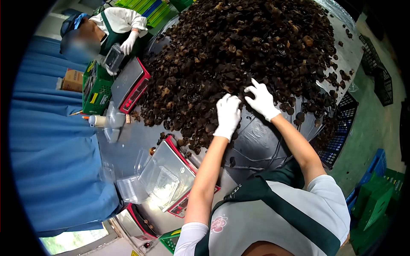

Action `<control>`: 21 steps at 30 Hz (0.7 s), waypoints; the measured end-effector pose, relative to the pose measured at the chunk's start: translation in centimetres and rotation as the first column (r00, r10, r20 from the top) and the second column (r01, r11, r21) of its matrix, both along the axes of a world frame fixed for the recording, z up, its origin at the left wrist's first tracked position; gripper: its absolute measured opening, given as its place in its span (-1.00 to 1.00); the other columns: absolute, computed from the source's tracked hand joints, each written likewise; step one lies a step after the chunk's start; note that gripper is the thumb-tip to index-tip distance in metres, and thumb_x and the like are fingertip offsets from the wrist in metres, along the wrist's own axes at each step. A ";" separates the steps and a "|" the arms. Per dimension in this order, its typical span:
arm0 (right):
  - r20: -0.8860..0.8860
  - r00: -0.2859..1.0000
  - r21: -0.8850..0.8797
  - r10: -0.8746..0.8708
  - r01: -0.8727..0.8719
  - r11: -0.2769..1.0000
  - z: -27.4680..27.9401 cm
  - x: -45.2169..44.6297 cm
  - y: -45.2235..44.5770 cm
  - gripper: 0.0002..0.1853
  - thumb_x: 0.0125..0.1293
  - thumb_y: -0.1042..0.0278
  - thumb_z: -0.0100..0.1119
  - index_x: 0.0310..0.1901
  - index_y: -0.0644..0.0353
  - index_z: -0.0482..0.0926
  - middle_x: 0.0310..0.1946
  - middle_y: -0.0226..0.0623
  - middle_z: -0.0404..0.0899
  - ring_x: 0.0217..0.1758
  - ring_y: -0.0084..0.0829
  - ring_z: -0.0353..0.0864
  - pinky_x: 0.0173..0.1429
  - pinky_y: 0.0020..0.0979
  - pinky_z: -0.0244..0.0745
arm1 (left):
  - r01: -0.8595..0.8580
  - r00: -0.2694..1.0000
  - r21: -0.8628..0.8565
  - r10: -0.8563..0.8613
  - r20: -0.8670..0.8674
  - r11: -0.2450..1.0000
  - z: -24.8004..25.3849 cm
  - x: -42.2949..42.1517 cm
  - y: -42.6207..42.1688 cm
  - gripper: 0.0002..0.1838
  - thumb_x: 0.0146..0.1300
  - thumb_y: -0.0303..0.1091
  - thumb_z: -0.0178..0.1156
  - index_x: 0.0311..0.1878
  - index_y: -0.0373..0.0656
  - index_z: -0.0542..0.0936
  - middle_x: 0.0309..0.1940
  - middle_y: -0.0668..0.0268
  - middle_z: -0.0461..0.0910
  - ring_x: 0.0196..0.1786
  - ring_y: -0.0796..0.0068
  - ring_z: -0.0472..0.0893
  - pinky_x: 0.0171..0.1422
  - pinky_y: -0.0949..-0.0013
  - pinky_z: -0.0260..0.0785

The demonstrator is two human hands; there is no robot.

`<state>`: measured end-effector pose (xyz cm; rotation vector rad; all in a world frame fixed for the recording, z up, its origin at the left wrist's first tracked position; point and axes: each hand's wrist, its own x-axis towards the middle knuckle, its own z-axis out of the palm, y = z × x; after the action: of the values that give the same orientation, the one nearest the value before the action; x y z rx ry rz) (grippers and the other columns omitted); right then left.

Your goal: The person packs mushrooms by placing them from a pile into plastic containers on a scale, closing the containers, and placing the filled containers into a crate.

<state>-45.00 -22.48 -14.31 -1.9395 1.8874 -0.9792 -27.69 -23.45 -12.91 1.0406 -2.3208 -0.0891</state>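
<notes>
Where gloved fingers (pixel 225 100) end, dark pieces (pixel 239 51) lie heaped.

Left hand (pixel 228 115) and right hand (pixel 261 100) are wearing plain white gloves (pixel 267 107), cuffs ending around the wrists. Forearms (pixel 206 175) are showing bare up to short, whitish sleeves (pixel 328 192). Shirt (pixel 245 226) is looking light grey in front, bearing a pink flower print (pixel 218 224). Dark green apron (pixel 273 194) is running wide straps over both shoulders; small pale lettering (pixel 235 191) is showing along its top edge, too small to read.
</notes>
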 end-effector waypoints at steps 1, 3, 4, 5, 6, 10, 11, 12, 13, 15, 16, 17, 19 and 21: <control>0.070 0.998 -0.005 -0.002 0.002 1.000 0.5 0.2 1.6 -0.76 0.05 0.23 0.28 -0.20 -0.03 0.57 0.27 -0.19 0.37 0.10 -0.14 0.43 0.06 -0.18 0.52 | 0.008 0.997 0.083 -0.014 0.073 0.997 0.5 -0.7 1.6 -0.77 -0.07 -0.45 0.21 -0.26 -0.12 0.56 -0.25 0.24 0.56 0.06 0.21 0.50 0.15 0.14 0.29; 0.161 0.986 -0.053 0.047 -0.039 0.998 0.0 0.2 4.4 -0.80 0.07 0.33 0.24 -0.22 0.01 0.57 0.18 -0.22 0.45 0.02 -0.18 0.44 0.04 -0.19 0.49 | 0.043 0.988 0.115 -0.060 0.146 0.992 0.8 -1.7 5.4 -0.81 0.01 -0.47 0.14 -0.24 -0.11 0.56 -0.19 0.26 0.57 0.08 0.27 0.50 0.22 0.15 0.24; 0.138 0.989 -0.056 0.043 -0.036 0.998 -0.9 0.4 5.7 -0.81 0.07 0.36 0.24 -0.22 0.00 0.58 0.14 -0.22 0.48 0.02 -0.18 0.45 0.05 -0.22 0.48 | 0.051 0.994 -0.012 -0.050 0.102 0.999 -0.6 -1.8 7.0 -0.78 0.05 -0.45 0.14 -0.18 -0.11 0.55 -0.10 0.28 0.56 0.12 0.32 0.48 0.26 0.15 0.20; 0.131 0.989 -0.015 0.065 -0.063 0.998 -1.6 0.2 7.2 -0.81 0.07 0.37 0.23 -0.22 -0.01 0.59 0.17 -0.21 0.47 0.04 -0.18 0.46 0.07 -0.23 0.49 | 0.066 0.991 0.025 -0.069 0.118 0.997 -1.8 -1.4 8.5 -0.76 0.06 -0.44 0.14 -0.15 -0.12 0.55 -0.07 0.29 0.55 0.14 0.33 0.47 0.26 0.15 0.20; 0.122 0.989 0.025 0.087 -0.091 0.996 -1.6 0.2 8.5 -0.81 0.08 0.37 0.22 -0.21 -0.01 0.59 0.20 -0.21 0.46 0.07 -0.17 0.47 0.08 -0.24 0.49 | 0.080 0.988 0.060 -0.088 0.131 0.995 -2.0 -1.2 9.9 -0.75 0.07 -0.44 0.14 -0.12 -0.12 0.55 -0.05 0.30 0.54 0.15 0.34 0.46 0.26 0.15 0.21; 0.240 0.910 0.341 0.338 -0.405 0.849 2.6 -0.4 11.5 -0.78 0.10 0.40 0.22 -0.16 0.03 0.64 0.33 -0.10 0.35 0.37 -0.11 0.36 0.39 -0.30 0.31 | 0.028 0.982 0.214 -0.066 0.175 0.976 -1.7 1.2 13.3 -0.65 0.04 -0.35 0.24 -0.04 -0.11 0.56 0.00 0.28 0.55 0.14 0.33 0.49 0.27 0.21 0.22; 0.263 0.886 0.318 0.381 -0.452 0.833 2.8 -0.9 11.2 -0.78 0.10 0.40 0.23 -0.17 0.04 0.65 0.33 -0.09 0.35 0.37 -0.13 0.36 0.39 -0.31 0.31 | 0.020 0.990 0.225 -0.051 0.132 0.974 -0.7 1.7 13.5 -0.63 0.03 -0.33 0.28 -0.04 -0.12 0.57 0.02 0.26 0.56 0.14 0.30 0.50 0.23 0.21 0.27; 0.283 0.861 0.297 0.422 -0.497 0.816 3.1 -1.6 10.5 -0.79 0.10 0.39 0.24 -0.18 0.06 0.66 0.33 -0.08 0.34 0.37 -0.14 0.37 0.38 -0.31 0.32 | 0.014 0.996 0.238 -0.036 0.086 0.971 0.2 2.0 13.5 -0.60 0.01 -0.31 0.33 -0.03 -0.13 0.57 0.04 0.24 0.56 0.13 0.27 0.51 0.19 0.21 0.31; 0.383 0.857 0.299 0.344 -0.467 0.832 5.2 -2.2 9.5 -0.78 0.10 0.39 0.25 -0.17 0.09 0.68 0.32 -0.07 0.36 0.36 -0.17 0.39 0.36 -0.31 0.35 | 0.030 1.000 0.264 -0.031 -0.001 0.964 0.2 2.4 13.0 -0.58 0.00 -0.29 0.38 -0.04 -0.16 0.58 0.06 0.19 0.56 0.10 0.21 0.53 0.12 0.20 0.39; 0.332 0.901 0.142 0.279 -0.341 0.929 6.3 -3.6 6.1 -0.76 0.12 0.39 0.24 -0.14 0.15 0.66 0.27 -0.04 0.42 0.31 -0.18 0.45 0.33 -0.32 0.39 | -0.053 0.995 0.236 0.071 -0.066 0.970 1.8 2.4 11.4 -0.56 0.01 -0.27 0.40 -0.01 -0.16 0.58 0.09 0.12 0.54 0.12 0.15 0.53 0.14 0.20 0.41; 0.207 0.959 -0.042 0.195 -0.191 0.981 5.1 -4.4 4.0 -0.77 0.15 0.30 0.18 -0.13 0.02 0.63 0.18 -0.13 0.51 0.13 -0.04 0.56 0.19 -0.23 0.49 | -0.104 0.988 0.217 0.126 -0.090 0.971 2.4 2.1 10.3 -0.54 0.03 -0.24 0.39 0.02 -0.15 0.57 0.11 0.08 0.52 0.15 0.11 0.52 0.19 0.19 0.39; 0.103 0.993 -0.091 0.063 -0.054 0.994 4.8 -5.1 1.9 -0.73 0.18 0.23 0.17 -0.07 -0.01 0.61 0.17 -0.17 0.51 0.15 -0.09 0.53 0.21 -0.22 0.47 | -0.141 0.987 0.187 0.153 -0.053 0.972 2.2 2.0 8.8 -0.47 0.05 -0.19 0.39 0.11 -0.13 0.53 0.19 0.04 0.45 0.22 0.06 0.45 0.27 0.12 0.32; -0.101 0.992 -0.019 -0.079 0.077 0.997 4.5 -6.2 -1.5 -0.52 0.19 0.07 0.23 0.15 -0.03 0.51 0.38 -0.14 0.25 0.36 -0.11 0.29 0.35 -0.21 0.32 | -0.195 0.980 0.174 0.186 0.067 0.965 2.2 0.7 6.1 -0.30 0.07 -0.07 0.36 0.27 -0.09 0.41 0.35 -0.01 0.25 0.37 -0.03 0.27 0.41 -0.04 0.12; -0.265 0.962 0.150 -0.067 0.110 0.983 3.8 -6.1 -3.1 -0.33 0.10 -0.09 0.30 0.25 -0.05 0.43 0.44 -0.02 0.10 0.44 0.02 0.14 0.41 -0.06 0.21 | -0.230 0.954 0.241 0.168 0.250 0.943 2.1 -0.7 4.2 -0.13 0.06 0.13 0.32 0.40 -0.03 0.27 0.49 0.00 -0.03 0.52 -0.04 -0.03 0.49 -0.24 -0.18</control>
<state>-51.07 -25.58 -10.55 -1.9795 2.1370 -0.5908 -28.43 -19.24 -10.81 1.4872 -2.4352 -0.2195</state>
